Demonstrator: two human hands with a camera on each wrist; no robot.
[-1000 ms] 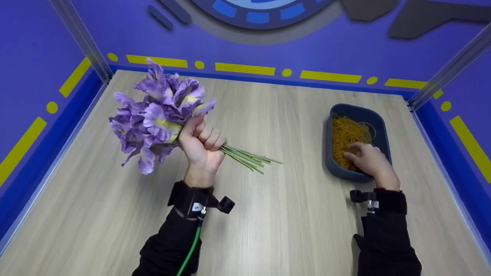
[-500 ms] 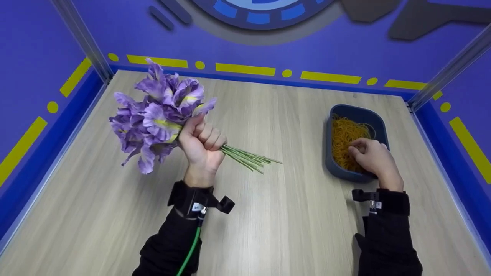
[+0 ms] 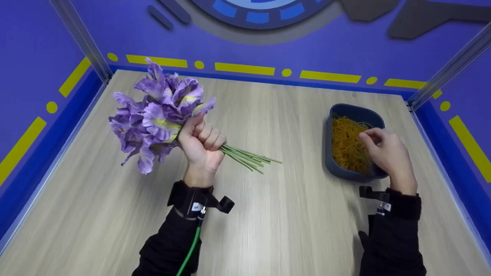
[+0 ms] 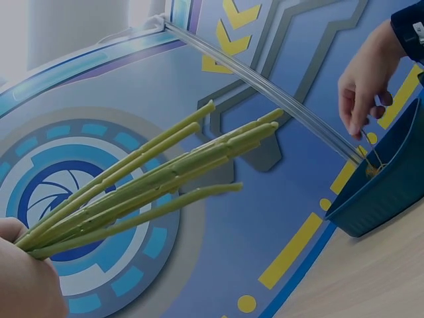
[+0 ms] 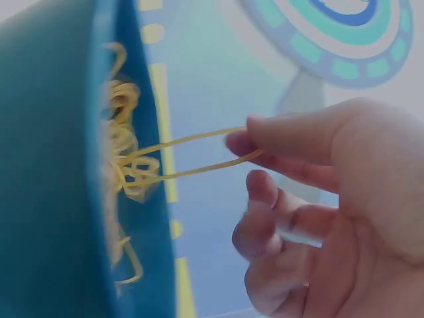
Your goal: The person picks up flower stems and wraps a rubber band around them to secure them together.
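Observation:
My left hand [image 3: 203,143] grips a bunch of purple irises [image 3: 161,115] around its green stems [image 3: 249,157]. The blooms spread to the left of the fist, and the cut ends stick out to the right; the left wrist view shows those stem ends [image 4: 179,169] up close. Between thumb and forefinger, my right hand [image 5: 331,192] pinches a yellow rubber band [image 5: 205,156], stretched up from the pile of rubber bands [image 3: 349,142] in a dark blue bin [image 3: 329,153]. The band's lower end is still among the others. In the head view this band is too fine to make out.
The bin stands at the right of the pale wooden table [image 3: 280,214]. Blue panels [image 3: 268,53] with yellow marks enclose the back and both sides. A green cable [image 3: 190,251] runs along the left sleeve.
My right hand has risen and drawn to the right, from inside the bin to above its right side. The left hand and the irises have stayed put.

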